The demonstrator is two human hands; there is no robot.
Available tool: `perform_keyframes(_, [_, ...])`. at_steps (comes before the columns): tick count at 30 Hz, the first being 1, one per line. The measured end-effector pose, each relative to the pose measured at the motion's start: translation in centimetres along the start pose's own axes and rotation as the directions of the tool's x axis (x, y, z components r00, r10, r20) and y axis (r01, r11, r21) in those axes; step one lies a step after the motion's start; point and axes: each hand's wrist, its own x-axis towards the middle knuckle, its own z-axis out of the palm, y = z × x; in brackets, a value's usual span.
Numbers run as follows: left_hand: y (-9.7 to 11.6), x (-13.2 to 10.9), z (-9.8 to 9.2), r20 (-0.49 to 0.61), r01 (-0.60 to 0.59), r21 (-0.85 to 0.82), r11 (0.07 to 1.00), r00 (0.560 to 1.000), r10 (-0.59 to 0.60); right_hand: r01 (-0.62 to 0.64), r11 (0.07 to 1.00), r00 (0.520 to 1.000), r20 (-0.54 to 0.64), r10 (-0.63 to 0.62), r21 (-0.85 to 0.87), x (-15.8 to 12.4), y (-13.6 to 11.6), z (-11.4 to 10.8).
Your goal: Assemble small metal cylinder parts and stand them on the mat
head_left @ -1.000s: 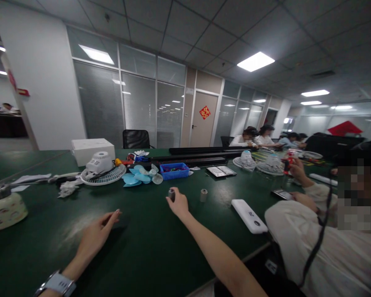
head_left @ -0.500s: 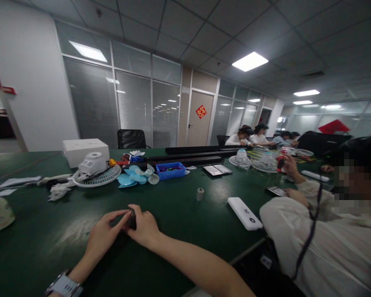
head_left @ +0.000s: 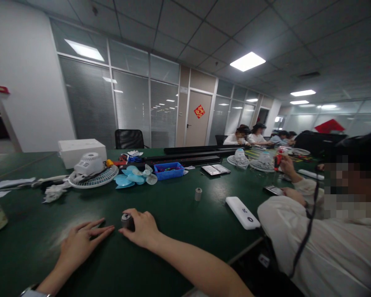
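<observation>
Farthest left, and nearer the wearer than the blue bin (head_left: 170, 174), the left hand (head_left: 77, 243) lies low over the green tabletop (head_left: 173, 210), fingers long and loosely spread, holding nothing; its fingertips stop just short of the right thumb. Beyond it, to the bin's left, sits a white fan grille (head_left: 92, 179).

Next comes the dark metal cylinder (head_left: 126, 222), left of the bin and nearer the wearer, standing about upright with a small nub on top. The right hand (head_left: 143, 229) is curled round it from the right, thumb across the lower front and fingers behind. Its base is hidden, so I cannot tell whether it touches the tabletop.

It looks like metal: probably stiff, hard to crush and heavy for its size. The smooth, round wall may twist or slip between dry fingertips, and it could roll if laid down. The best hold seems to be round the middle of the side, thumb opposite 2 fingers, keeping off the nub, likely the most delicate part.

Right of the bin and nearer the wearer, 1 paler metal cylinder (head_left: 198, 194) stands upright, untouched, with a white handheld device (head_left: 243, 213) farther right.
</observation>
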Motion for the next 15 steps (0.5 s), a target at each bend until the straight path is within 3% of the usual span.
perform_keyframes(7, [0.6, 0.0, -0.1, 0.092, 0.027, 0.1, 0.995, 0.995, -0.036, 0.021, 0.985, 0.995, -0.094, -0.037, -0.171, 0.1, 0.8, -1.4])
perform_keyframes(11, [0.3, -0.1, -0.1, 0.095, 0.01, 0.077, 0.997, 0.995, -0.018, -0.157, 0.906, 0.982, -0.158, 0.101, -0.394, 1.0, 4.0, -3.6])
perform_keyframes(15, [0.3, -0.1, -0.1, 0.087, -0.006, 0.066, 0.998, 0.996, 0.0, -0.358, 0.747, 0.933, -0.247, 0.261, -0.561, 1.6, 8.8, -6.3])
